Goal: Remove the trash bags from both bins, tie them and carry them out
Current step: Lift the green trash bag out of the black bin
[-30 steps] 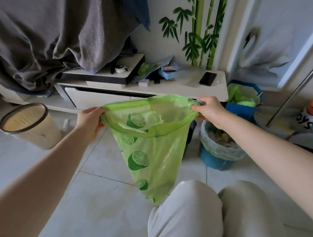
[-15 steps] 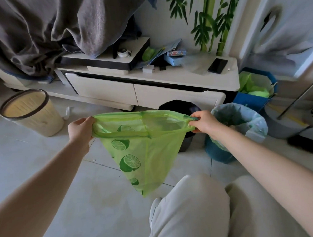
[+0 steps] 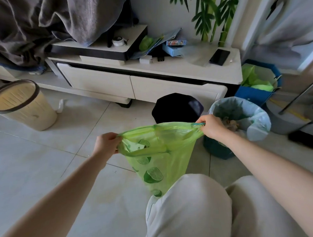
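Now: your left hand [image 3: 106,143] and right hand [image 3: 210,127] both pinch rim of green bag [image 3: 159,154], stretched open mid-frame, just below black bin [image 3: 176,108]. Keep rim taut and level; lined blue bin [image 3: 242,125] at right remains untied.

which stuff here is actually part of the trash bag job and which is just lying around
Part of the job:
- green lime-print bag, mouth held open by left hand and right hand
- black bin
- blue bin with pale liner, rubbish inside
- beige bin

Lying about:
- phone
- blue box
- grey cloth
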A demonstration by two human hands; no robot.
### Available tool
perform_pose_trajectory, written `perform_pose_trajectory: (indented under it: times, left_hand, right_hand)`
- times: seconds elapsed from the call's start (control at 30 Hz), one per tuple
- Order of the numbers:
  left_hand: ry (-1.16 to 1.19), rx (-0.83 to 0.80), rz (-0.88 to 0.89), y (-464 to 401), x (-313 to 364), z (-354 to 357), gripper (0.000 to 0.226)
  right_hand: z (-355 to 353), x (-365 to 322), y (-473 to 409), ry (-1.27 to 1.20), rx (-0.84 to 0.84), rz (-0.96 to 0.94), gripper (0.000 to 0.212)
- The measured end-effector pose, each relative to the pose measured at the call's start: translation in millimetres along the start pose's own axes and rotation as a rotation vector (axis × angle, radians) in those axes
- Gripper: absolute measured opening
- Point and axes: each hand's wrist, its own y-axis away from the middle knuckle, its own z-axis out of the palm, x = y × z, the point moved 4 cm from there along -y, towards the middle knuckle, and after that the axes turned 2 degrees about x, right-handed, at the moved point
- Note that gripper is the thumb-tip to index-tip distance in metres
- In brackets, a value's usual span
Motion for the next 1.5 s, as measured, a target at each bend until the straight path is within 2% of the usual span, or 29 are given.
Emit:
perform_pose_trajectory:
  times: [0.2,0.47,0.63,0.77,0.83,0.97,1.03,1.13,1.23,1.37,1.5]
  left_hand:
    - [0.006,-0.047,-0.031,-4,-7,39,0.010]
    - [-0.002,-0.046,-0.055,-14,-6,56,0.005]
    - [0.008,-0.076,-0.090,-14,-17,75,0.011]
    - [-0.042,-0.110,-0.067,-23,-13,90,0.006]
    - [-0.184,-0.100,0.015,-29,-3,95,0.011]
    - [-0.709,-0.019,0.347,-32,34,106,0.018]
    - [-0.818,0.014,0.440,-34,54,117,0.016]
    - [-0.753,-0.017,0.474,-39,83,147,0.012]
    - [-0.633,-0.150,0.481,-44,109,199,0.011]
    - [-0.584,-0.251,0.485,-34,125,244,0.015]
    - [-0.519,-0.378,0.388,-30,128,310,0.021]
  right_hand:
    - [-10,16,-10,0.025,0.055,-0.014,0.031]
    - [-14,27,-20,0.022,0.052,-0.058,0.031]
    - [-9,54,-26,0.088,0.058,-0.018,0.033]
    - [-17,75,-23,0.086,0.096,0.017,0.037]
    - [-23,82,-21,0.091,0.095,0.023,0.032]
    - [-41,94,-20,0.042,0.103,0.050,0.024]
    - [-53,101,-19,-0.024,0.105,0.067,0.022]
    - [-70,118,-21,-0.057,0.109,0.095,0.016]
    - [-91,149,-23,-0.031,0.143,0.138,0.012]
    - [-101,167,-19,-0.027,0.177,0.186,0.012]
    - [-106,214,-27,-0.100,0.224,0.283,0.014]
